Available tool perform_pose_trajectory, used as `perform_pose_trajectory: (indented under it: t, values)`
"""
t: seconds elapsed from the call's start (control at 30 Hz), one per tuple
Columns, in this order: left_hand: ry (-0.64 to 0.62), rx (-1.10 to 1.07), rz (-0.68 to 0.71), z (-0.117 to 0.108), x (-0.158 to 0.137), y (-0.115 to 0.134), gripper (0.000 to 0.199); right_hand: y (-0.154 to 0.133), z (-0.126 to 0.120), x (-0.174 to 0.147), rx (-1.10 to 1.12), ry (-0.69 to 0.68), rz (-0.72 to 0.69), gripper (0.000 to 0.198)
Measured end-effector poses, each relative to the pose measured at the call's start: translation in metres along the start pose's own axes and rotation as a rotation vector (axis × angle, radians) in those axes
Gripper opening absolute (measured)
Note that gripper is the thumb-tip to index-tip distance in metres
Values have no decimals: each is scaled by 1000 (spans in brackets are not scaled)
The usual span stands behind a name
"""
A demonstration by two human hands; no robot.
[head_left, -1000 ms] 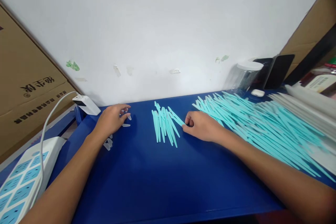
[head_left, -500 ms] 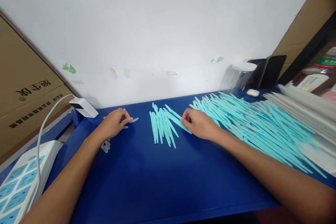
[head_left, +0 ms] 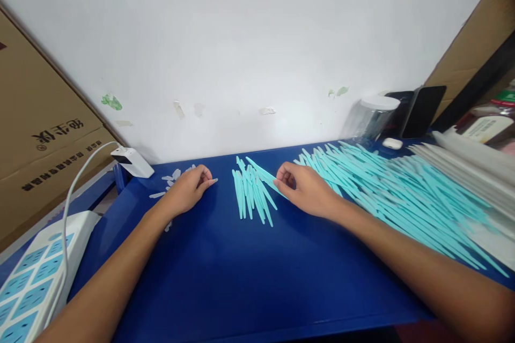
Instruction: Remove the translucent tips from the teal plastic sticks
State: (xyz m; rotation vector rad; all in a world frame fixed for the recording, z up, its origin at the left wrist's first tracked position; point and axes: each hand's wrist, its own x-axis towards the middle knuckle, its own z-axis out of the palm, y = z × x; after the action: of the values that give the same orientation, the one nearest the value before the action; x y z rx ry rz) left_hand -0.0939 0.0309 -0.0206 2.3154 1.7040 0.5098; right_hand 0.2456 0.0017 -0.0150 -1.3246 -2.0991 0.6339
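Two hands rest on the blue table point(head_left: 225, 278), both near its far edge by the white wall point(head_left: 249, 37). The left hand point(head_left: 188, 192) has its fingers curled in, thumb and forefinger pinched on a small clear cap point(head_left: 212, 181) whose tip pokes out toward the right. The right hand point(head_left: 302, 187) is curled too, its fingertips closed on one turquoise stick point(head_left: 261, 174), which slants from the hand up and to the left, its far end over the small bunch of sticks point(head_left: 251, 193).

That small bunch lies between the two hands, fanned roughly toward the far edge. Just behind and to the left of the left hand lies a scatter of loose clear caps point(head_left: 169, 181), a few more showing under the wrist. To the right of the right hand a large heap of turquoise sticks point(head_left: 386, 193) spreads toward the right edge, touching a stack of white packets point(head_left: 475, 171).

At the far right corner stand a clear jar with a white lid point(head_left: 372, 118), a dark phone point(head_left: 422, 110) leaning upright, and a small white earbud case point(head_left: 392, 143). At the left edge lie a white power strip point(head_left: 28, 284) and a charger plug point(head_left: 132, 162) with its cable, cardboard boxes point(head_left: 36, 139) behind them.
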Motion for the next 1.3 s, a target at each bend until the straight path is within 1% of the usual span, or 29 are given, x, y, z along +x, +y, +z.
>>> perform_pose_trajectory:
  t: [0.13, 0.2, 0.33, 0.43, 0.5, 0.57, 0.7, 0.87, 1.03, 1.13, 1.3]
  values:
    - [24, -98, 16, 1, 0, 4, 37, 0, -1, 0, 16, 24, -30, 12]
    - [43, -185, 3, 0, 0, 8, 41, 1, 0, 0, 32, 11, -56, 12]
    - [69, -446, -30, 4, 0, 21, 43, 1, 2, -2, 82, -28, -135, 11]
    - [41, -691, -66, 11, -2, 29, 40, 2, 5, -2, 99, -43, -184, 12]
    - [29, -833, -93, 14, -4, 34, 37, 3, 6, -2, 118, -55, -195, 13]
    - [24, -919, -112, 15, -5, 37, 36, 4, 7, -1, 142, -47, -195, 13]
    - [6, -984, -132, 14, -6, 43, 35, 2, 6, -1, 175, -17, -189, 13]
    - [-15, -1016, -135, 11, -7, 45, 34, -1, 5, -1, 228, 9, -129, 14]
    - [19, -1035, -161, 10, -8, 44, 34, -4, 2, 1, 320, 13, -71, 16]
    - [51, -1026, -163, 9, -8, 45, 35, -5, 0, 1, 347, 23, -63, 16]
    - [37, -994, -153, 7, -10, 50, 36, -3, 1, 1, 366, 12, -64, 16]
